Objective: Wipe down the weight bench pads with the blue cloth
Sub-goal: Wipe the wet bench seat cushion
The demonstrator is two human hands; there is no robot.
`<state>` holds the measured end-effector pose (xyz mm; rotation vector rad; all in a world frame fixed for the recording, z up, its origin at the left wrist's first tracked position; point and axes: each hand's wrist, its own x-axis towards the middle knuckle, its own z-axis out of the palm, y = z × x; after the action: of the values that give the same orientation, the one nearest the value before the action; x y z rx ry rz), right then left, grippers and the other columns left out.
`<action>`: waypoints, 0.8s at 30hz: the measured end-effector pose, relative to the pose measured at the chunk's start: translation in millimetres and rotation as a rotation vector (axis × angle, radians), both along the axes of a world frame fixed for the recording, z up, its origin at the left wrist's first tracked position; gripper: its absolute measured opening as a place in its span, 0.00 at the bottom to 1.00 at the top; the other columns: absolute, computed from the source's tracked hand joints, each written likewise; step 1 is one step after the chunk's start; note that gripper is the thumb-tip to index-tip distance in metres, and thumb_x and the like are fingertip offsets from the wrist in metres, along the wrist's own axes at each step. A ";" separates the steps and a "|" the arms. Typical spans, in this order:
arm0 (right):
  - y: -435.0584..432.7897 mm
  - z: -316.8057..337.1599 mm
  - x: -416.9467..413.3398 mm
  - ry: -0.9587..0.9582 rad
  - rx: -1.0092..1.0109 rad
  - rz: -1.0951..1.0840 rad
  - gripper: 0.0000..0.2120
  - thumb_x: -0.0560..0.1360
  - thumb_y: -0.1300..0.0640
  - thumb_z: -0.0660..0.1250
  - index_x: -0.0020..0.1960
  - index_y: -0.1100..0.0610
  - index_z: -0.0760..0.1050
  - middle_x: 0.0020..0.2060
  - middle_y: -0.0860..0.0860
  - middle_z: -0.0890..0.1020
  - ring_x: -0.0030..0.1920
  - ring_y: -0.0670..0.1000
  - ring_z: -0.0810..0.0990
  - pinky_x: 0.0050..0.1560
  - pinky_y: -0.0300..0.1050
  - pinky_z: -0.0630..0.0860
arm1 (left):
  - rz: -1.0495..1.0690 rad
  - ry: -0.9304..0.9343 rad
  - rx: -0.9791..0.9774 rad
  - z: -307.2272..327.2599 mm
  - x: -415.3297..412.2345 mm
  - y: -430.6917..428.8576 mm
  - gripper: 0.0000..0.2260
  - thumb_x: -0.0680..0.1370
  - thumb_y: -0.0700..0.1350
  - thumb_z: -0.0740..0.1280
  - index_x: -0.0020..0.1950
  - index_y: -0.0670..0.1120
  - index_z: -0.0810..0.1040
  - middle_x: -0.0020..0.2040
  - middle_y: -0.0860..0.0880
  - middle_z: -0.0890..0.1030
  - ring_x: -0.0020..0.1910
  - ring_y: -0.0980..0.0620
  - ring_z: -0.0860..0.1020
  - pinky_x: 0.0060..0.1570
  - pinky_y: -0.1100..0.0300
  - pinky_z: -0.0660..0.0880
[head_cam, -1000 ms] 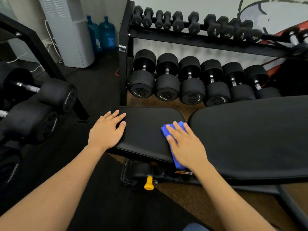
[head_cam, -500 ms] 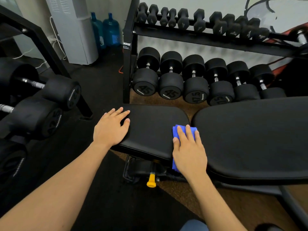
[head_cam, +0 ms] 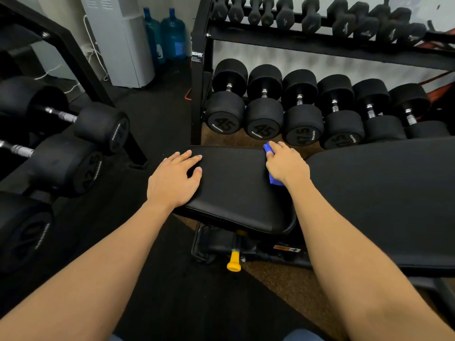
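The black seat pad (head_cam: 236, 188) of the weight bench lies in the middle of the view, with the longer back pad (head_cam: 384, 198) to its right. My left hand (head_cam: 174, 180) rests flat on the seat pad's left end, fingers straight. My right hand (head_cam: 286, 164) presses the blue cloth (head_cam: 273, 179) onto the far right corner of the seat pad, by the gap between the pads. Most of the cloth is hidden under the hand; blue shows at the fingertips and below the palm.
A dumbbell rack (head_cam: 200, 77) with large black dumbbells (head_cam: 263, 119) stands just behind the bench. More dumbbells (head_cam: 98, 129) sit on a rack at the left. A yellow adjustment knob (head_cam: 233, 262) hangs under the seat. Blue water jugs (head_cam: 172, 33) stand far back.
My right hand has slid the cloth from the seat pad's near edge to its far right corner. My left hand has stayed on the pad's left end.
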<state>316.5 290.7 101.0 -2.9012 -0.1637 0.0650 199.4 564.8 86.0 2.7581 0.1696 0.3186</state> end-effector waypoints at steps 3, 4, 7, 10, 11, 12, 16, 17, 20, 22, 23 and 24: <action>6.6 1.6 -57.6 -0.198 -0.126 0.054 0.24 0.82 0.48 0.48 0.77 0.49 0.64 0.77 0.51 0.66 0.75 0.60 0.63 0.65 0.58 0.71 | -0.003 -0.003 -0.007 -2.1 0.4 0.3 0.21 0.84 0.59 0.54 0.77 0.62 0.69 0.79 0.58 0.65 0.80 0.54 0.59 0.76 0.51 0.61; 12.8 4.1 -90.1 -0.261 -0.170 0.107 0.24 0.82 0.48 0.48 0.75 0.50 0.67 0.75 0.51 0.69 0.73 0.59 0.64 0.63 0.57 0.73 | -0.001 -0.001 -0.005 -2.3 0.5 0.1 0.21 0.83 0.60 0.54 0.76 0.62 0.69 0.79 0.58 0.65 0.80 0.54 0.59 0.75 0.51 0.62; 35.9 0.5 -175.3 -0.284 -0.148 0.294 0.22 0.82 0.47 0.51 0.74 0.50 0.68 0.74 0.49 0.70 0.74 0.58 0.65 0.64 0.55 0.74 | -0.010 0.003 -0.009 -2.9 1.5 1.1 0.21 0.84 0.59 0.54 0.77 0.61 0.68 0.79 0.57 0.65 0.80 0.53 0.59 0.76 0.51 0.60; 35.3 -1.8 -201.5 -0.276 -0.096 0.356 0.24 0.83 0.44 0.50 0.76 0.47 0.67 0.75 0.47 0.70 0.76 0.58 0.64 0.67 0.54 0.72 | -0.048 0.002 0.005 -2.3 1.0 2.2 0.22 0.84 0.58 0.54 0.78 0.59 0.68 0.80 0.54 0.65 0.80 0.51 0.59 0.78 0.52 0.55; 30.7 1.3 -187.7 -0.290 -0.110 0.340 0.24 0.83 0.45 0.49 0.76 0.47 0.68 0.75 0.47 0.70 0.75 0.59 0.66 0.66 0.54 0.73 | -0.056 0.000 0.010 -2.0 0.9 3.7 0.22 0.84 0.58 0.54 0.78 0.58 0.67 0.80 0.54 0.64 0.80 0.51 0.59 0.78 0.52 0.54; 25.7 0.7 -166.2 -0.275 -0.146 0.313 0.24 0.83 0.46 0.50 0.75 0.48 0.68 0.74 0.49 0.71 0.74 0.60 0.67 0.67 0.55 0.74 | -0.063 0.002 0.010 -2.1 0.5 4.6 0.22 0.84 0.58 0.54 0.78 0.58 0.67 0.80 0.54 0.64 0.80 0.51 0.58 0.78 0.52 0.54; 23.8 -6.9 -55.8 -0.093 -0.244 0.182 0.33 0.79 0.46 0.35 0.77 0.52 0.64 0.78 0.49 0.64 0.76 0.60 0.61 0.72 0.60 0.64 | -0.028 -0.094 -0.285 3.8 -7.9 8.9 0.20 0.84 0.58 0.57 0.76 0.59 0.70 0.79 0.55 0.66 0.79 0.54 0.59 0.77 0.50 0.59; 31.6 -4.5 -40.0 -0.081 -0.218 0.117 0.32 0.80 0.45 0.36 0.78 0.51 0.62 0.78 0.48 0.62 0.76 0.60 0.60 0.71 0.60 0.65 | -0.022 -0.147 -0.438 6.7 -12.3 13.6 0.21 0.83 0.60 0.59 0.76 0.59 0.70 0.79 0.56 0.66 0.79 0.55 0.59 0.77 0.50 0.60; 67.1 2.7 -29.4 -0.125 -0.142 0.041 0.24 0.84 0.48 0.47 0.79 0.48 0.58 0.77 0.48 0.63 0.76 0.61 0.58 0.70 0.59 0.65 | -0.129 -0.043 -0.676 8.4 -31.8 41.6 0.42 0.72 0.71 0.69 0.81 0.58 0.59 0.81 0.59 0.58 0.78 0.61 0.57 0.75 0.59 0.58; 90.3 7.5 -56.6 -0.162 -0.147 0.143 0.24 0.83 0.48 0.49 0.79 0.49 0.59 0.77 0.49 0.63 0.76 0.60 0.58 0.69 0.58 0.67 | -0.218 0.169 -0.469 2.8 -43.2 60.9 0.61 0.61 0.75 0.74 0.84 0.55 0.47 0.82 0.61 0.47 0.79 0.61 0.50 0.75 0.61 0.53; 98.5 5.7 -73.7 -0.186 -0.152 0.225 0.24 0.83 0.48 0.50 0.79 0.49 0.60 0.77 0.49 0.64 0.76 0.59 0.59 0.68 0.57 0.68 | -0.238 0.224 -0.392 -0.6 -45.4 67.6 0.66 0.58 0.74 0.77 0.84 0.54 0.44 0.83 0.60 0.44 0.80 0.61 0.47 0.75 0.61 0.51; 102.6 4.9 -94.3 -0.218 -0.155 0.314 0.24 0.83 0.47 0.51 0.78 0.49 0.62 0.77 0.49 0.65 0.75 0.59 0.60 0.67 0.56 0.70 | -0.240 0.240 -0.371 -3.4 -45.3 71.4 0.68 0.56 0.72 0.78 0.84 0.52 0.42 0.83 0.59 0.42 0.80 0.60 0.45 0.76 0.62 0.49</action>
<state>222.2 393.4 105.9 -3.0014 -0.6793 -0.1948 154.1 636.2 82.6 2.4051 -0.0404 -0.1005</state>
